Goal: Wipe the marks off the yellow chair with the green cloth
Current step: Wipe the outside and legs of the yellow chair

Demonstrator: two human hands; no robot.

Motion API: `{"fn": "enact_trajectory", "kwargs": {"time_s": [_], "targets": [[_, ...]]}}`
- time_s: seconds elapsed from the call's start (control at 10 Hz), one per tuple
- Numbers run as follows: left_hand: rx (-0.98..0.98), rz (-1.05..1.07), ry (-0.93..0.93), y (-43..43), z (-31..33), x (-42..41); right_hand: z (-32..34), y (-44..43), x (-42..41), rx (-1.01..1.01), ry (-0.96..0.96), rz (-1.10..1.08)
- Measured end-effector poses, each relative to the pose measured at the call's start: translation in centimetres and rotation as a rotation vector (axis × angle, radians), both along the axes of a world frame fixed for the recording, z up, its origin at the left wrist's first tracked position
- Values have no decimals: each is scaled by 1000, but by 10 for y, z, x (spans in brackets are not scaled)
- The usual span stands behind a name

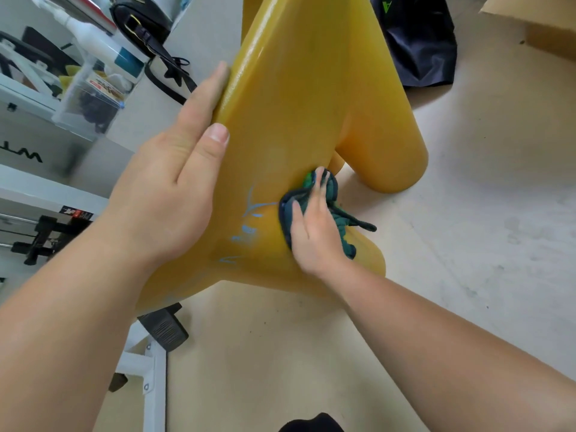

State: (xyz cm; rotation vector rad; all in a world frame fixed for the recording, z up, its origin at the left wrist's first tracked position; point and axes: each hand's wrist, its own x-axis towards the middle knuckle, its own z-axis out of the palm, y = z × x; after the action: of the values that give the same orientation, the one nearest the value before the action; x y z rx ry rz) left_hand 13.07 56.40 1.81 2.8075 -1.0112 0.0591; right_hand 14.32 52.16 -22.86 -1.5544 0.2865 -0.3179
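The yellow chair fills the middle of the view, its smooth moulded body slanting from top centre down to the floor. Light blue marks streak its surface low down. My left hand grips the chair's left edge, fingers behind it and thumb on the front. My right hand presses the green cloth flat against the chair, just right of the blue marks. The cloth is bunched, with a dark edge, and a strand of it hangs off to the right.
White shelving with a clear box, a spray bottle and a black bag stands at the left. A white metal frame with a black foot sits low left. A dark bag and cardboard lie beyond on the pale floor.
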Motion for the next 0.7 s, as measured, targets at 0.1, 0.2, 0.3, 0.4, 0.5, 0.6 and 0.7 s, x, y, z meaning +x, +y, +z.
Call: {"fn": "enact_trajectory", "kwargs": {"time_s": [0.1,0.2,0.3,0.4,0.5,0.6,0.7], "targets": [[7,16,0,0,0,-2,2,-26,23,131,195,125],[6,21,2,0,0,-3,15,-10,9,58,134,62],[-13,43,13,2,0,-3,29,29,-32,-234,-50,116],[-38,55,16,1,0,-5,35,53,-64,-389,-177,135],[-43,89,55,-2,-1,-5,43,53,-55,-277,-172,129],[-73,81,102,0,2,-2,50,14,-16,-58,-129,-28],[-85,85,164,-1,6,1,53,-21,16,38,-187,-148]]}}
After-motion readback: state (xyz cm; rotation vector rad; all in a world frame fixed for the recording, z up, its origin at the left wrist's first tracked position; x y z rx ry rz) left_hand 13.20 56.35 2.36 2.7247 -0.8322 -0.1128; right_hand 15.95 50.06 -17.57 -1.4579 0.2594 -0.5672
